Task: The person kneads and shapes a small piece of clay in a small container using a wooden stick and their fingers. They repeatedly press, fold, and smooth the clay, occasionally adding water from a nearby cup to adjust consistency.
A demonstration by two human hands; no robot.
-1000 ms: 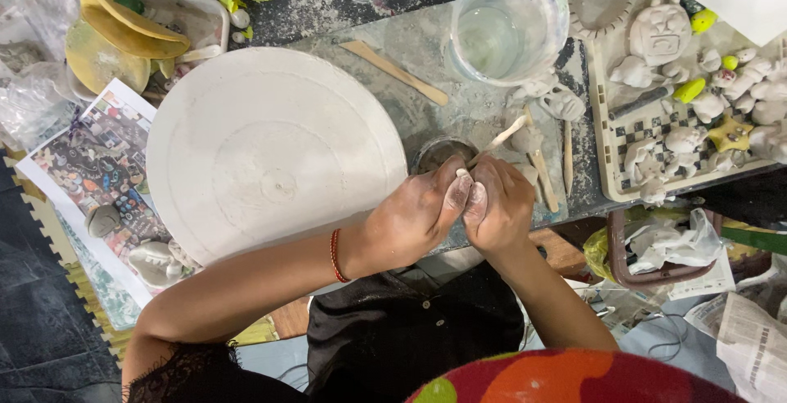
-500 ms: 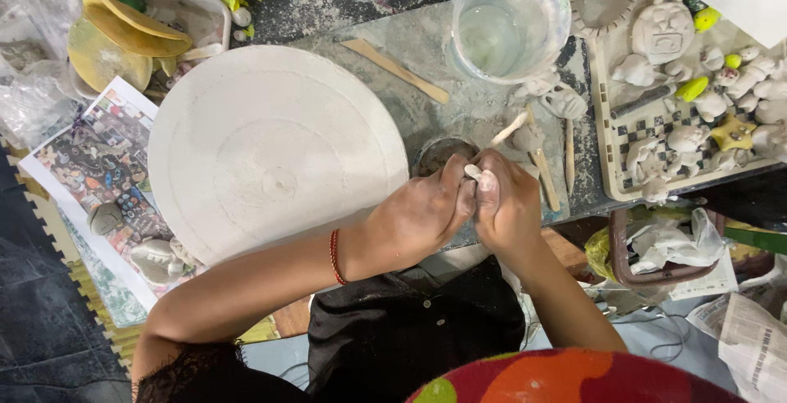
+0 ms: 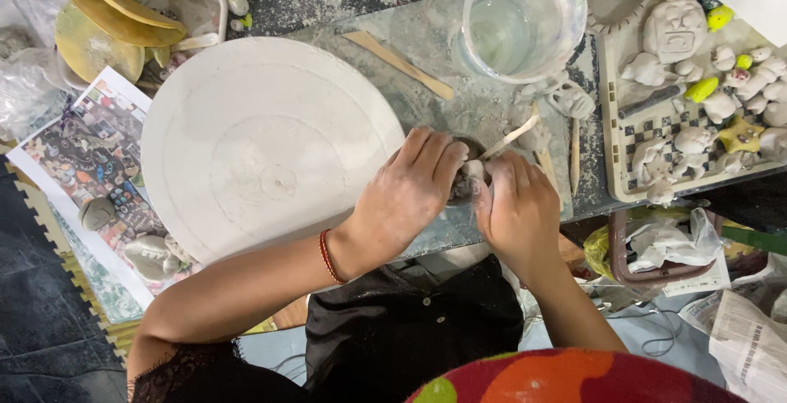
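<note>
Two hands, both mine, now closed in tight on one small lump of grey clay at the desk edge. Vs a sec ago: my left hand has slid further over the top, fingers now draped across the lump and hiding most of the small dark bowl behind it at approx 12 o'clock. My right hand is pressed in from 3 o'clock, thumb and fingertips pinching the same lump. Both hands clenched on the clay, neither released. The lump was easier to see between my fingertips earlier; now it's mostly covered, so I can't tell its shape.

Wooden stick pokes out past the bowl toward 1 o'clock, same place as before, untouched. Big white round wheel sits at 9–10 o'clock from my hands, bare, unchanged. Clear water beaker at 12 o'clock, tray w/ small clay figures at 2 o'clock, flat wooden tool at 11 o'clock: none moved.

Judging by the tighter grip, I'm squeezing or shaping harder, so work stays on the lump, not the wheel.
</note>
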